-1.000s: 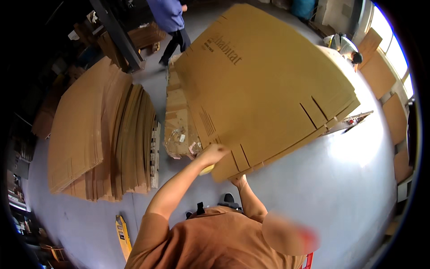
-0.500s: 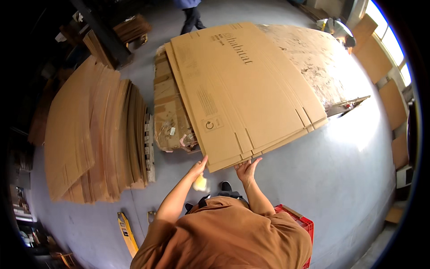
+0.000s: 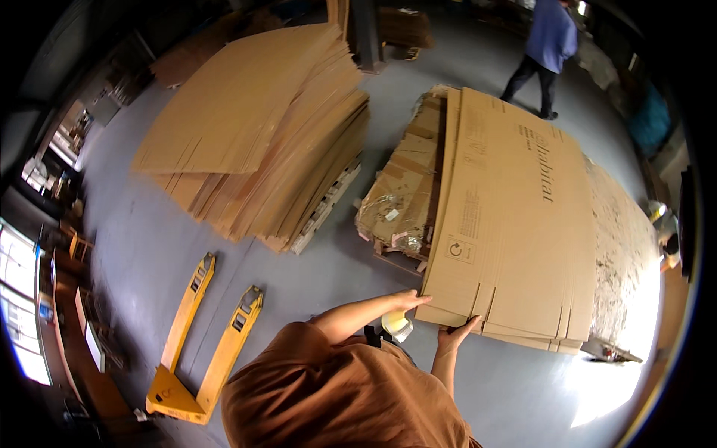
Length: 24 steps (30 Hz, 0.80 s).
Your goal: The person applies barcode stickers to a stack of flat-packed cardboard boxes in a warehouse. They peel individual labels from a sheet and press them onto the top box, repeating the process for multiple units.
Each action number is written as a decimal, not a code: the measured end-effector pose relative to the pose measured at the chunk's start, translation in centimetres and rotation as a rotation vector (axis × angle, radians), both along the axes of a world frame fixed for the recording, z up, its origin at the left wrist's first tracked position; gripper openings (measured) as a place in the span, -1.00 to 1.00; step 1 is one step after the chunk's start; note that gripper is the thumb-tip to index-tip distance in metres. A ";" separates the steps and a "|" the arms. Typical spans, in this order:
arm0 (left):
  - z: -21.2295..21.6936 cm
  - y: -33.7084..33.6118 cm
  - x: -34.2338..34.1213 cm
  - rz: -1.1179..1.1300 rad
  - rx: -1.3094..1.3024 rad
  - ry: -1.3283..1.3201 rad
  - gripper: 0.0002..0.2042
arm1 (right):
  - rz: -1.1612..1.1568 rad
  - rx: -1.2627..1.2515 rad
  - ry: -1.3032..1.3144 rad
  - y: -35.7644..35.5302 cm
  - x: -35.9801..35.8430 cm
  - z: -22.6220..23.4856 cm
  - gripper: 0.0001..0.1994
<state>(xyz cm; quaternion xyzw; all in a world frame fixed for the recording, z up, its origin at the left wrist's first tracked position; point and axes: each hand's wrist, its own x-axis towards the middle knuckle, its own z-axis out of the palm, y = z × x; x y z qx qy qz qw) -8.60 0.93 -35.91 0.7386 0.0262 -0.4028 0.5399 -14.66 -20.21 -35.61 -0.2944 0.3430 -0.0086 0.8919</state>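
Large flat brown cardboard sheets (image 3: 515, 231), printed with dark marks, lie stacked in front of me on the right. My left hand (image 3: 409, 300) is closed on their near left corner. Along the near edge, a little to the right, my right hand (image 3: 457, 333) is closed too, its thumb on top and its fingers underneath. A yellow-and-white rounded thing (image 3: 396, 325), possibly a tape roll, shows just below my left wrist; whether my hand touches it is hidden. Beneath the sheets' left side sits a worn bundle of cardboard (image 3: 403, 187) with torn plastic wrap.
A tall leaning stack of cardboard sheets (image 3: 246, 97) stands on a pallet (image 3: 326, 207) to the left. A yellow pallet truck (image 3: 200, 399) rests on the grey floor, forks pointing away. At the far right walks a person in a blue top (image 3: 551, 37). A scuffed board (image 3: 624, 246) extends beyond the sheets.
My view has swung left, bringing the whole pallet truck into sight. The person in blue has walked rightward relative to the sheets. Both hands stay at the sheets' near edge.
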 end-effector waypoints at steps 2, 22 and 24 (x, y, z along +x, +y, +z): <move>0.9 4.0 -0.4 0.086 -0.026 0.083 -0.20 | 0.143 -0.032 0.081 0.1 0.4 0.6 -0.25; 23.1 50.8 0.0 1.387 -0.718 -0.325 -0.04 | 1.223 -0.473 -0.370 52.5 17.3 23.9 0.18; 25.7 48.0 0.9 1.354 -0.727 -0.310 -0.14 | 1.146 -0.502 -0.375 57.6 18.1 24.8 0.35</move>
